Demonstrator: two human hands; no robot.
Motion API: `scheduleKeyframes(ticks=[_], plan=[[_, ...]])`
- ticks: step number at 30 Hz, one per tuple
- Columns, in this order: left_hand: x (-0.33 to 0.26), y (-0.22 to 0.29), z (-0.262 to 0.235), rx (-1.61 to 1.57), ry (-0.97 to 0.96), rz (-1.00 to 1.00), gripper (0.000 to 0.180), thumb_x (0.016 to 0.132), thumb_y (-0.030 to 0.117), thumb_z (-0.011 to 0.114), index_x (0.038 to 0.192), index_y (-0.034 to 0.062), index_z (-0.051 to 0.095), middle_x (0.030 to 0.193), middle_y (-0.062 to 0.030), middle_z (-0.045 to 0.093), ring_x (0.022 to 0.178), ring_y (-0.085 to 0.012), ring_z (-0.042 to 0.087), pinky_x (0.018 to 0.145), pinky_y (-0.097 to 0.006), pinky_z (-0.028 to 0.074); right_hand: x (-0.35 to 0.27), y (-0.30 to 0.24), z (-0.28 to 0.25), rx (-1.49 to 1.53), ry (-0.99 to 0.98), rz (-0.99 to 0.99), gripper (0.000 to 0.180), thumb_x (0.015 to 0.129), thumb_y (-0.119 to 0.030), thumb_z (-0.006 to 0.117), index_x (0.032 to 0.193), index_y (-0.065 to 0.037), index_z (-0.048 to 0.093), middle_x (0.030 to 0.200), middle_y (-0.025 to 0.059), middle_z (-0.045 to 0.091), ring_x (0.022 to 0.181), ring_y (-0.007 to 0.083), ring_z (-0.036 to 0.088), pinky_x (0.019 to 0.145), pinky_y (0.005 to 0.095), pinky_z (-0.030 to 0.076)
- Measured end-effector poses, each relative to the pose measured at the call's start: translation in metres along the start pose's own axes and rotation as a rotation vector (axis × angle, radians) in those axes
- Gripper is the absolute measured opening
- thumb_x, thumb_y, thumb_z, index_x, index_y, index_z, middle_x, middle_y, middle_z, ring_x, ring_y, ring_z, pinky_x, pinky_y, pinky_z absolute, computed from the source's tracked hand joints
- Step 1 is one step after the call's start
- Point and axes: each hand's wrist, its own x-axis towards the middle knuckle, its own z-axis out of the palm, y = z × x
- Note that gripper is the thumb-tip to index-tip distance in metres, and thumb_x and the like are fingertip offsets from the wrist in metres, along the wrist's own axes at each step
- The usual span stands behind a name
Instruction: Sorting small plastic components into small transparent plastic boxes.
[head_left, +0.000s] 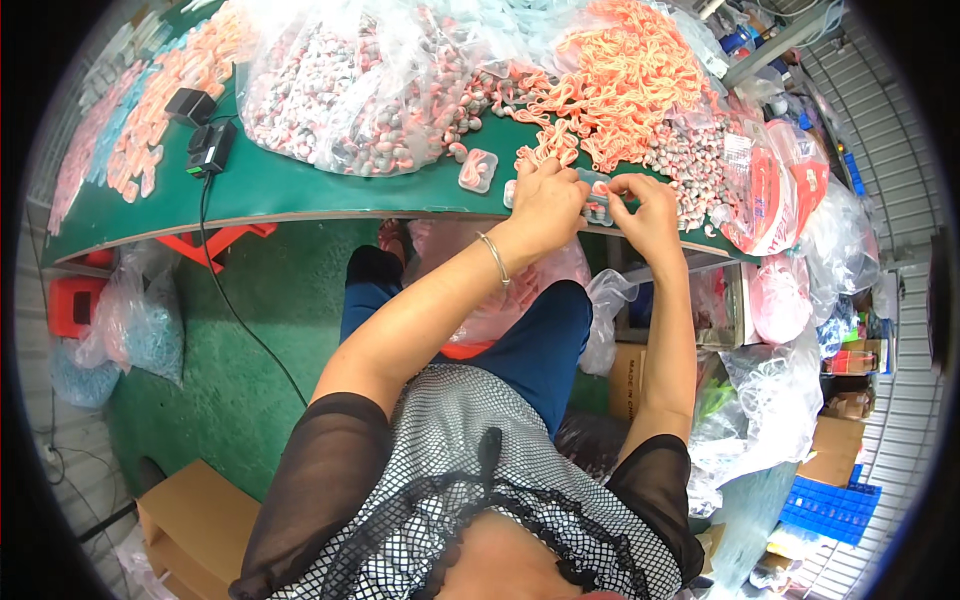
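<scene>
Surface: green-topped work table (300,185), curving across the far half of my view, loaded with bagged and loose small parts.
Item in hand: I see a small clear plastic case (598,203) held between both hands at the near edge of the table, right of centre; pink shows inside it, though the contents are too small for me to identify.
Left hand: left hand (548,205) is curled, fingers pinched on the left end of the case; a thin bracelet (494,257) sits on that wrist.
Right hand: right hand (650,215) is closed, thumb and fingertips gripping the right end of the same case.
Just beside: a second clear case (477,170) lies flat on the table, a little left of the left hand and apart from it.
Far of hands: I note a heap of orange coiled cords (620,80), its near edge touching the knuckles.
Far left of heap: clear bags of grey and pink earpieces (360,90), piled together.
Right: loose grey and pink earpieces (690,160) beside a red and white bag (775,190).
Left on table: two black adapter blocks (205,135), with a black cable (240,320) running down to the green floor.
Far left: rows of orange and pale blue pieces (130,130).
Below table: pink plastic bag (500,300) on my lap; cardboard boxes (195,525) on the near floor.
</scene>
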Motion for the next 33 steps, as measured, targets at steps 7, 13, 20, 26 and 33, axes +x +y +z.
scheduleKeyframes(ticks=[7,13,20,26,33], plan=[[-0.001,0.005,-0.003,-0.062,0.059,-0.035,0.039,0.063,0.018,0.079,0.100,0.0149,0.066,0.092,-0.0022,0.066,0.096,-0.0238,0.058,0.080,-0.044,0.037,-0.006,-0.007,0.002,-0.139,-0.041,-0.131,0.008,0.077,-0.011,0.069,0.085,-0.010,0.067,0.083,0.0031,0.063,0.083,0.0226,0.061,0.077,0.0378,0.042],[-0.003,0.001,0.001,-0.013,0.037,0.011,0.035,0.065,0.018,0.077,0.099,0.0164,0.068,0.091,0.0001,0.065,0.095,-0.0227,0.058,0.079,-0.043,0.036,-0.018,-0.010,0.010,-0.138,-0.023,-0.133,0.011,0.079,-0.007,0.067,0.090,-0.006,0.068,0.088,0.0085,0.061,0.088,0.0279,0.060,0.078,0.0404,0.046],[-0.005,0.000,0.007,0.005,0.081,0.034,0.026,0.066,0.017,0.075,0.092,0.0163,0.070,0.090,0.0015,0.065,0.092,-0.0218,0.058,0.078,-0.043,0.036,-0.029,-0.015,0.015,-0.047,0.096,-0.028,0.013,0.080,-0.005,0.066,0.092,-0.006,0.069,0.091,0.0086,0.062,0.091,0.0289,0.060,0.078,0.0396,0.047],[-0.004,0.000,0.006,-0.016,0.099,0.042,0.026,0.066,0.016,0.074,0.092,0.0163,0.070,0.089,0.0013,0.065,0.091,-0.0219,0.058,0.078,-0.044,0.035,-0.030,-0.013,0.014,-0.159,0.090,-0.028,0.012,0.081,-0.008,0.067,0.092,-0.008,0.069,0.091,0.0065,0.063,0.091,0.0271,0.060,0.079,0.0395,0.045],[-0.005,0.002,0.005,0.012,0.107,0.046,0.026,0.065,0.016,0.073,0.091,0.0157,0.070,0.088,0.0009,0.065,0.090,-0.0225,0.058,0.078,-0.044,0.035,-0.018,0.006,0.009,-0.185,0.065,0.010,0.019,0.086,-0.018,0.063,0.102,-0.011,0.069,0.095,0.0056,0.065,0.094,0.0256,0.060,0.082,0.0422,0.041]])
